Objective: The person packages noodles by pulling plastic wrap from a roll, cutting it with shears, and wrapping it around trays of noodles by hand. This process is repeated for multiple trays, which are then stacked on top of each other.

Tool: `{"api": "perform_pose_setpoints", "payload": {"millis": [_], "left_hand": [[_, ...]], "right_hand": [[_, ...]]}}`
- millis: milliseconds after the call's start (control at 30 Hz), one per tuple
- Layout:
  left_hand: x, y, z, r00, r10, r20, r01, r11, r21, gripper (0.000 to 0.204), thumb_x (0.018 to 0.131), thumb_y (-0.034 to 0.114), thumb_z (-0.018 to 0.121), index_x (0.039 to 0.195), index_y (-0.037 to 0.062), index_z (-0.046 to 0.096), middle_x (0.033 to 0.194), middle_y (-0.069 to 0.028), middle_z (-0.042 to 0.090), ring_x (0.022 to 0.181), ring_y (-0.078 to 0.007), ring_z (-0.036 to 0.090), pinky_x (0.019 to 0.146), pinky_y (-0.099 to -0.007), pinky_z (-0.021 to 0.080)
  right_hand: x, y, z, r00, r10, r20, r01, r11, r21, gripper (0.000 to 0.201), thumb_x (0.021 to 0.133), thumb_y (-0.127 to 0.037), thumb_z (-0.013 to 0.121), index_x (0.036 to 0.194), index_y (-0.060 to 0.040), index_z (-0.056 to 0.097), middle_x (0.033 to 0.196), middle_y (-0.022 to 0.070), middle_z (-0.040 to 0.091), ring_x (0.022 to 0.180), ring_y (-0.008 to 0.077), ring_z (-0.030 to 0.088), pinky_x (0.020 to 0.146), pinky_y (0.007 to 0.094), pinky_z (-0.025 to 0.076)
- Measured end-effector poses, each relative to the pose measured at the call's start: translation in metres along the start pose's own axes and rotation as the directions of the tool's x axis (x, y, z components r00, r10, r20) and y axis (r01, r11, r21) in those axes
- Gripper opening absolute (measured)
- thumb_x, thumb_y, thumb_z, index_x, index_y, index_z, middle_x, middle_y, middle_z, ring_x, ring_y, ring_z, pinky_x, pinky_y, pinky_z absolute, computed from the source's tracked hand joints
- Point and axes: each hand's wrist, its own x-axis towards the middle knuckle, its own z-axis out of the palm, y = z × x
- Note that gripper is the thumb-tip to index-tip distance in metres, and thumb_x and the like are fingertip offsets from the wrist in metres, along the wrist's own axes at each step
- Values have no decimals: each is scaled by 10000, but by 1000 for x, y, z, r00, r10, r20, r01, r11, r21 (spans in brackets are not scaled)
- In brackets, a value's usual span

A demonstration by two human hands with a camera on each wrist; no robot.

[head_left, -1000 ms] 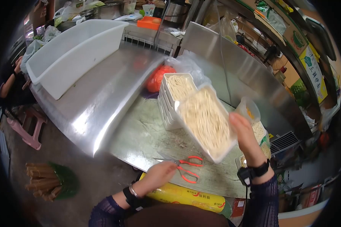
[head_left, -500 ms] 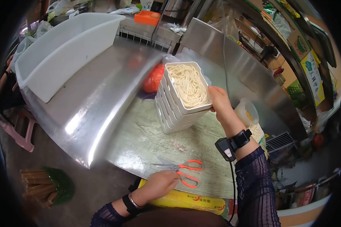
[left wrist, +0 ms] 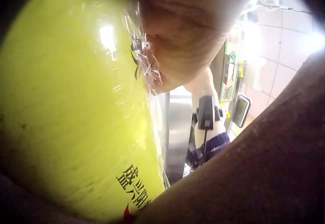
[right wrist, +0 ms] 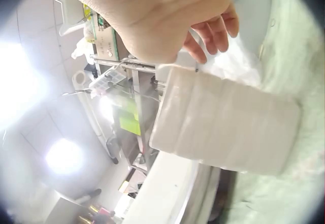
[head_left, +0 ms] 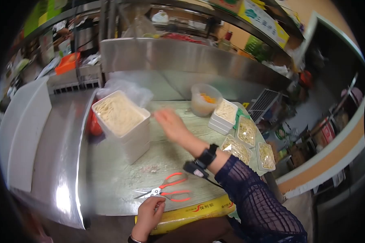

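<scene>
My right hand is blurred in the head view, just right of a tall stack of white tubs. In the right wrist view its fingers are loosely bent and hold nothing, above the stack. The top tub holds pale noodles. My left hand lies loosely curled at the counter's front edge, near orange-handled scissors. Beside it is a yellow roll of cling film; the left wrist view shows the hand right against the roll's crinkled film.
A round clear tub with orange bits stands at the back. Right of it are a short stack of noodle tubs and several film-wrapped tubs. A large white bin sits on the steel surface at left.
The right hand has set the noodle tub on top of the stack, let go and drawn away rightward. The head view has swung right. The left hand stays near the scissors and roll.
</scene>
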Motion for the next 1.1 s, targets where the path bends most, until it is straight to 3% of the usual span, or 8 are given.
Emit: {"api": "perform_pose_setpoints", "payload": {"millis": [200, 367, 500, 567, 667, 767, 933, 1100], "left_hand": [[2, 0, 7, 1000, -28, -14, 28, 999, 22, 115, 862, 50, 645, 968, 19, 674, 857, -119, 661, 705, -221, 644, 650, -309, 518], [2, -6, 13, 994, -80, -74, 81, 997, 11, 89, 870, 33, 617, 941, 14, 668, 825, -105, 637, 699, -204, 603, 647, -292, 481], [0, -8, 15, 977, -34, -209, 60, 991, 119, 200, 836, -7, 607, 1031, 32, 629, 979, -134, 607, 859, -235, 589, 733, -330, 484], [2, 12, 18, 966, -27, -259, 71, 984, 165, 306, 813, -11, 624, 1114, 39, 605, 1099, -157, 590, 950, -273, 584, 801, -365, 485], [6, 16, 20, 963, 232, -138, -105, 792, 601, 456, 759, -8, 665, 1202, 38, 565, 1224, -180, 543, 1068, -351, 545, 911, -423, 455], [20, 29, 6, 987, 100, 128, -158, 783, 602, 580, 715, -6, 707, 1265, 25, 527, 1243, -194, 538, 1139, -395, 501, 1000, -449, 408], [51, 23, -6, 955, 159, 249, -292, 645, 706, 346, 688, 48, 741, 1024, 72, 667, 977, -91, 624, 866, -323, 588, 757, -432, 500], [78, 13, -1, 964, 116, 237, -258, 605, 753, 281, 737, 105, 731, 999, 76, 635, 911, -103, 611, 841, -309, 608, 703, -403, 522]], "right_hand": [[-129, 70, -62, 902, 406, 147, -419, 905, 74, 247, 921, -234, 595, 1030, -21, 658, 906, 122, 685, 792, 233, 659, 671, 349, 501], [-158, 109, -146, 726, 681, -96, -615, 705, 354, 224, 923, -162, 592, 1043, 19, 645, 849, 73, 672, 629, 132, 639, 565, 268, 498], [-145, 171, -201, 669, 607, -429, -531, 794, 296, 255, 914, -180, 568, 1054, 27, 619, 759, 78, 659, 592, 162, 643, 505, 297, 485], [-130, 184, -220, 619, 721, -311, -698, 687, 203, 280, 916, -192, 538, 1043, 48, 605, 718, 102, 658, 550, 185, 638, 482, 312, 488], [-116, 192, -225, 556, 815, -164, -794, 579, 183, 309, 917, -193, 499, 1006, 89, 586, 678, 147, 663, 503, 215, 634, 451, 327, 490], [-107, 196, -214, 519, 843, -142, -797, 537, 275, 315, 915, -178, 483, 963, 120, 571, 689, 192, 674, 493, 228, 641, 439, 331, 491], [-116, 204, -215, 511, 837, -198, -738, 545, 398, 264, 910, -157, 484, 960, 83, 582, 719, 189, 685, 527, 212, 654, 428, 313, 479], [-143, 176, -242, 591, 780, -207, -671, 617, 411, 230, 915, -151, 477, 1021, 15, 597, 657, 100, 647, 487, 162, 601, 411, 283, 449]]}}
